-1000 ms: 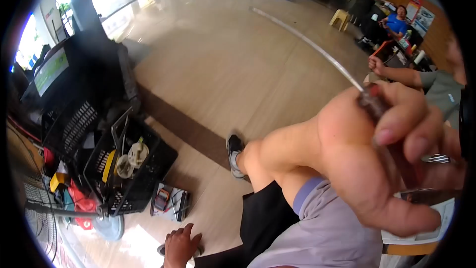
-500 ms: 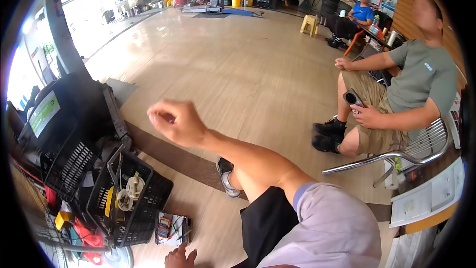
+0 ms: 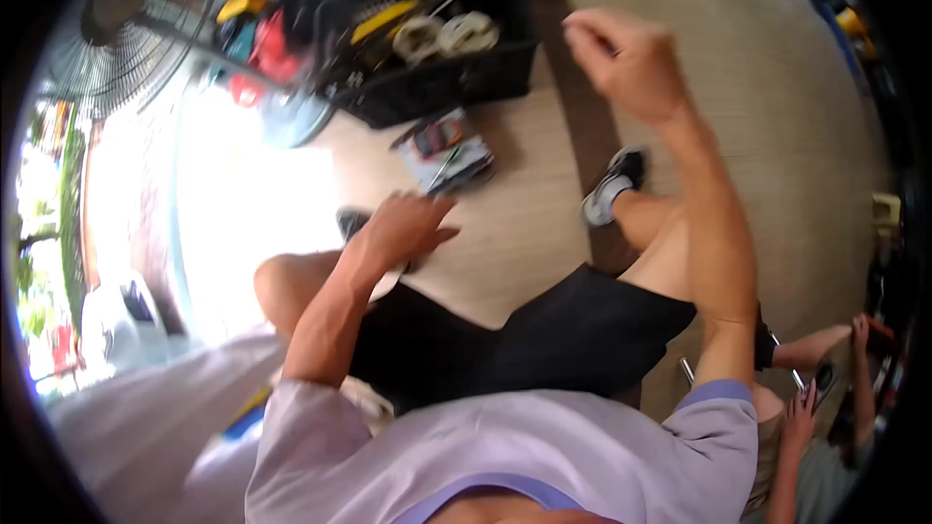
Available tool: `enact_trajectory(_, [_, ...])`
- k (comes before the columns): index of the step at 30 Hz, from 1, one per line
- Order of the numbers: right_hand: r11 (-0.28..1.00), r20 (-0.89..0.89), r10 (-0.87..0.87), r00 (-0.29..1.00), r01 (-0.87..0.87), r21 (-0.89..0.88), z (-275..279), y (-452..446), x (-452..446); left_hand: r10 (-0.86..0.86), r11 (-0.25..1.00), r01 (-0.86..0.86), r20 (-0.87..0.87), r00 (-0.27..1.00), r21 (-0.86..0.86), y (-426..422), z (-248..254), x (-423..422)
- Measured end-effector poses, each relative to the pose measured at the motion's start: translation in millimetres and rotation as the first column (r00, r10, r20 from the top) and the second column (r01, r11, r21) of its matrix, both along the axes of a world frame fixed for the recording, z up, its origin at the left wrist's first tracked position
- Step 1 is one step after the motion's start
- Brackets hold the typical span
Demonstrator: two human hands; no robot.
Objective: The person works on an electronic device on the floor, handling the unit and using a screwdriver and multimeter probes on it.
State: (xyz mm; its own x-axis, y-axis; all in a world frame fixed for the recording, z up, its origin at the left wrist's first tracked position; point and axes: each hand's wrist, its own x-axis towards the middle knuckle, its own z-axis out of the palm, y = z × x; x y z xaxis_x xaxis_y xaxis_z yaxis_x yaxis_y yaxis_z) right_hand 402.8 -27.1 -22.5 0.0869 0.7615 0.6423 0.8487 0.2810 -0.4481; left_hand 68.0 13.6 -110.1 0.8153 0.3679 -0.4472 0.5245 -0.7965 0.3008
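The left hand (image 3: 401, 228), cropped earlier, now shows whole near the multimeter (image 3: 437, 139).

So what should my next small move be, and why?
Perhaps ease your left hand toward the small case on the floor: that hand looks open and empty, and it points roughly that way. Your right hand is curled, and I can't tell whether it holds anything.

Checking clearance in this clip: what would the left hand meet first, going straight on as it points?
The left hand would probably meet the small grey case on the floor, before the black crate. Depth is unclear, so it might pass above.
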Motion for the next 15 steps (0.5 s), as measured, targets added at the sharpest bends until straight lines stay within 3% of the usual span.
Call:
enact_trajectory(2, [1.0,0.033,0.017,0.999,-0.017,-0.003,0.6,2.2,13.6,0.039,0.999,-0.039,-0.046,0.998,0.002,-1.5,1.2,12.4])
enact_trajectory(3, [0.999,0.035,0.016,0.999,-0.015,-0.034,4.7,8.0,10.7,0.025,0.999,-0.027,0.044,0.999,0.039,0.6,-5.5,9.1])
enact_trajectory(6, [0.999,0.091,0.016,0.996,-0.012,-0.045,0.4,11.6,5.7,0.014,0.998,-0.019,0.09,0.996,0.051,-2.9,-17.7,5.3])
enact_trajectory(10, [0.999,0.077,0.017,0.997,-0.015,-0.035,9.9,7.3,8.3,-0.037,0.999,0.036,0.036,0.999,0.033,-20.3,0.4,19.6])
enact_trajectory(13, [0.998,0.07,0.046,0.996,-0.043,-0.046,9.1,5.8,4.4,-0.076,0.99,0.074,-0.008,0.997,-0.116,-19.9,20.0,31.9])
enact_trajectory(15, [0.995,0.083,0.069,0.994,-0.062,-0.081,14.5,3.4,1.5,-0.078,0.976,0.077,0.001,0.997,-0.204,-7.9,8.0,34.4])
